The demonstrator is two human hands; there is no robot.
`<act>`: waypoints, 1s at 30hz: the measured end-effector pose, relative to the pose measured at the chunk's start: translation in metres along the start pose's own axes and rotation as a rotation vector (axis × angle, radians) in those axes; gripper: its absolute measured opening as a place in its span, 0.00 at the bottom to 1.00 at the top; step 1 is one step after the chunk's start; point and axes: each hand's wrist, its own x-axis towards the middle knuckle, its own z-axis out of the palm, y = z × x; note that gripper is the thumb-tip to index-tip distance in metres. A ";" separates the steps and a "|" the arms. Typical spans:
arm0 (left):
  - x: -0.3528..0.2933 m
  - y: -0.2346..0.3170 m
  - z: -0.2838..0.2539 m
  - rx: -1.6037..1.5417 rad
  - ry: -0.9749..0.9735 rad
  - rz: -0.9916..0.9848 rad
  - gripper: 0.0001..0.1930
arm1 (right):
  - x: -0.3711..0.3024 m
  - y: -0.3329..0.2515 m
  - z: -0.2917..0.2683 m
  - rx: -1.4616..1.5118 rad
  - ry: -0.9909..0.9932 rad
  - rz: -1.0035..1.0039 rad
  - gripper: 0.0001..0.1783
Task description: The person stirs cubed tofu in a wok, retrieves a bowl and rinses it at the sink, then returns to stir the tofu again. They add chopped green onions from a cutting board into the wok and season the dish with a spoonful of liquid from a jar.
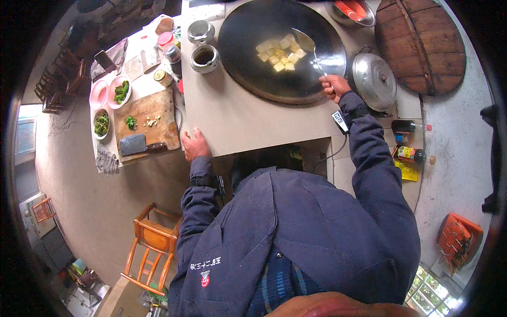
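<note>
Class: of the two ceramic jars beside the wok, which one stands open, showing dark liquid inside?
The open jar, nearer the person; the lidded jar sits behind it.

Left hand [194,145] flat, palm down, fingers spread, forearm short and bent; right hand [334,86] closed in a fist, arm extended forward

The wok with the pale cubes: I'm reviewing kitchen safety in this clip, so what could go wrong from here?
1. The right hand holds the spatula with the wrist over the rim of the wok; spatter or the hot rim could burn it.
2. The left hand rests on the counter edge, close to the cleaver on the cutting board; a careless reach might meet the blade.
3. The pale cubes look soft and may break if stirred hard.
</note>
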 end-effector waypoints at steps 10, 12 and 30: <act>-0.004 0.004 -0.001 0.050 0.007 0.013 0.32 | 0.019 0.003 0.015 0.190 -0.196 0.069 0.05; -0.003 0.002 0.000 0.046 0.003 0.000 0.32 | 0.026 0.001 0.016 0.196 -0.190 0.066 0.05; 0.003 -0.003 0.008 0.020 0.050 0.020 0.31 | 0.015 -0.003 0.009 -0.061 0.044 -0.124 0.05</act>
